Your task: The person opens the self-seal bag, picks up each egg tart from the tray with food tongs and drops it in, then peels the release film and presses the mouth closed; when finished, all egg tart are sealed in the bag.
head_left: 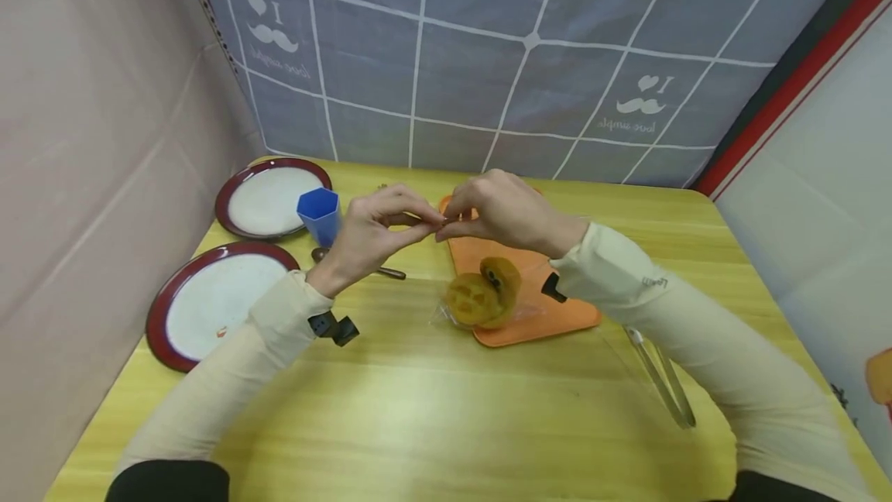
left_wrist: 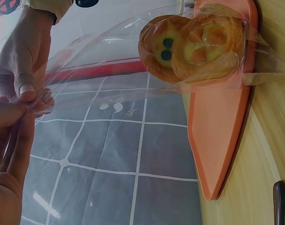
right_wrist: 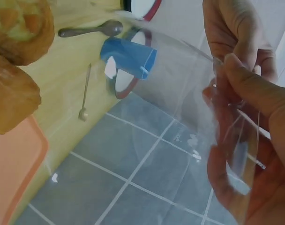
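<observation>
Both hands meet above the table at the mouth of a clear plastic bag [left_wrist: 109,47]. My left hand [head_left: 379,227] pinches the bag's edge between thumb and fingers. Right beside it, my right hand [head_left: 505,211] pinches the same edge, fingertips nearly touching the left ones. Two round golden pastries sit low in the bag: a tart with diced topping [left_wrist: 210,44] overlaps a tart with two dark berries [left_wrist: 156,49]. The bag hangs down from the fingers, its bottom over an orange tray [head_left: 533,324] and the table beside it.
Two white plates with dark red rims, a far plate [head_left: 268,200] and a near plate [head_left: 216,300], stand on the left. A blue cup [head_left: 320,215] and a dark spoon [head_left: 390,273] lie near the left hand. Metal tongs [head_left: 662,382] rest under the right forearm. A gray grid cloth [head_left: 474,76] hangs behind.
</observation>
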Demonstrator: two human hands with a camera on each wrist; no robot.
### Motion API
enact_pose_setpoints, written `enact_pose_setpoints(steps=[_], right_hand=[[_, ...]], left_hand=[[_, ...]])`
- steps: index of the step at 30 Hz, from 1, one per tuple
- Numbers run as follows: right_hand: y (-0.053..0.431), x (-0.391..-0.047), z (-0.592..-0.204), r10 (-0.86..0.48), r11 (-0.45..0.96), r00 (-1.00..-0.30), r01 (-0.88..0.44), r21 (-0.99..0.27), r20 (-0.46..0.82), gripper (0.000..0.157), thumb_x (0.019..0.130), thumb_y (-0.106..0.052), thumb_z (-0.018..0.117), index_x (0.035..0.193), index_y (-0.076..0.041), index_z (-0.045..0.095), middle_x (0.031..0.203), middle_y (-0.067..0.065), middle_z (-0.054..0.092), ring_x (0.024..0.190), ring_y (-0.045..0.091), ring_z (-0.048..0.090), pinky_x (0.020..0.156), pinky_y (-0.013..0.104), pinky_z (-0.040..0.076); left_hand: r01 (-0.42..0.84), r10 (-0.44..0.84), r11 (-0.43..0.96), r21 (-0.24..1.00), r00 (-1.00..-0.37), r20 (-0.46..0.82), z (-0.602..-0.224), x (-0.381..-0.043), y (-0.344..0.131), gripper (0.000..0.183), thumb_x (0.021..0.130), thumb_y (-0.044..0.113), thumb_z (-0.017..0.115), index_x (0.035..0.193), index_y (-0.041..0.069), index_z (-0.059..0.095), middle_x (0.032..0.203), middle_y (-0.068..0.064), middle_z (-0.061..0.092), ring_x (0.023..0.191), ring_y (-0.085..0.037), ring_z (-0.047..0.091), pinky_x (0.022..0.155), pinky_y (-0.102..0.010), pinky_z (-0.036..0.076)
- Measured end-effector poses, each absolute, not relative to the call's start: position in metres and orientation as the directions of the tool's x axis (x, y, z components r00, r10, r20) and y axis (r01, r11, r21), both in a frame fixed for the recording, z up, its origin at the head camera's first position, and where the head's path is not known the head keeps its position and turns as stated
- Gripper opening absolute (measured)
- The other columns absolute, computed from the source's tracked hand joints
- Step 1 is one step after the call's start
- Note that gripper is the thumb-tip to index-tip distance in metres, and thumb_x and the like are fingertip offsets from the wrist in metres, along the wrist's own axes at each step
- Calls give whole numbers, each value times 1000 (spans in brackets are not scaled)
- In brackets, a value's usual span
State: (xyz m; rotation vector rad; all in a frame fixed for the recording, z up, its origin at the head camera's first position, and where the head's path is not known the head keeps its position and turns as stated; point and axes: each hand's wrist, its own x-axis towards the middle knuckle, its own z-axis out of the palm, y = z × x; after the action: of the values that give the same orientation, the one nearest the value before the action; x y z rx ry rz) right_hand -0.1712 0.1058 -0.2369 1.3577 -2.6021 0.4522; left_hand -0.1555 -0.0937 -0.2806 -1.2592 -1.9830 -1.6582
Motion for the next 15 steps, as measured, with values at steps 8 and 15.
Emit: enact_pose_setpoints(steps=[8,15], right_hand=[[116,-174,-234,-826,432,-493,-865,-256,274,13,76,-32,68,78,-20,72,68,-13,65,55,-4,55,49,13,45],[136,-175,-235,-836,390,-471,-871,-299,282,13,78,-31,66,81,-20,72,71,-11,68,54,-1,58,45,13,45]], left_hand=[[755,479,-58,653,-552,682,-276,-154,-92,16,72,-12,64,87,-7,66,85,-15,62,80,-18,61,69,-31,57],[762,481,-80,643,-535,694,-276,-152,-89,16,71,-13,64,86,-7,66,84,-16,62,76,-19,63,68,-32,57]])
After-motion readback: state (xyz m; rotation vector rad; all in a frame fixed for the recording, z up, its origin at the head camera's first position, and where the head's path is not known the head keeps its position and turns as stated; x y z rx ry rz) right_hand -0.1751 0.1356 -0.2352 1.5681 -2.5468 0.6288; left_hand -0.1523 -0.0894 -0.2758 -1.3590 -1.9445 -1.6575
